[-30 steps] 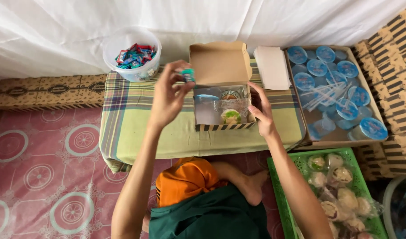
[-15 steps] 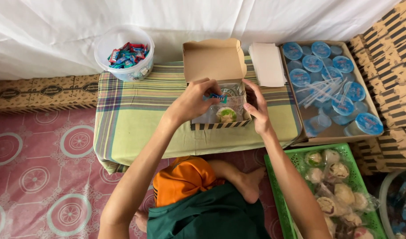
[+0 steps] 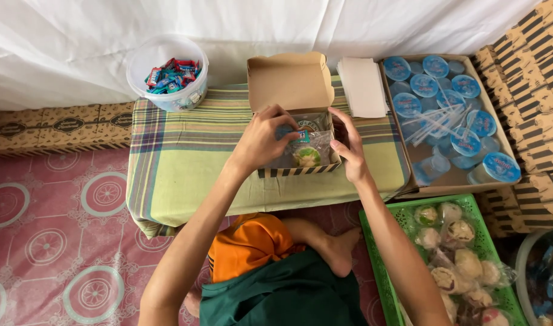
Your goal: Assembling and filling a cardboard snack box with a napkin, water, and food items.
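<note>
An open brown cardboard box (image 3: 288, 81) with a striped front edge stands on a low table covered with a checked cloth (image 3: 180, 163). Inside lie plastic-wrapped snacks (image 3: 308, 156). My left hand (image 3: 261, 139) reaches into the box and pinches a small blue wrapped candy (image 3: 302, 137) over the snacks. My right hand (image 3: 347, 145) rests on the right wall of the box, steadying it, fingers curled on the edge.
A white tub of wrapped candies (image 3: 171, 75) stands at the table's back left. A stack of white napkins (image 3: 362, 87) lies right of the box. A carton of sealed water cups and straws (image 3: 451, 115), a green basket of wrapped pastries (image 3: 457, 253), and stacked flat boxes (image 3: 536, 96) sit on the right.
My left hand came down from above the box's left side with the candy and now reaches inside the box. My right hand stayed on the box's right side.
</note>
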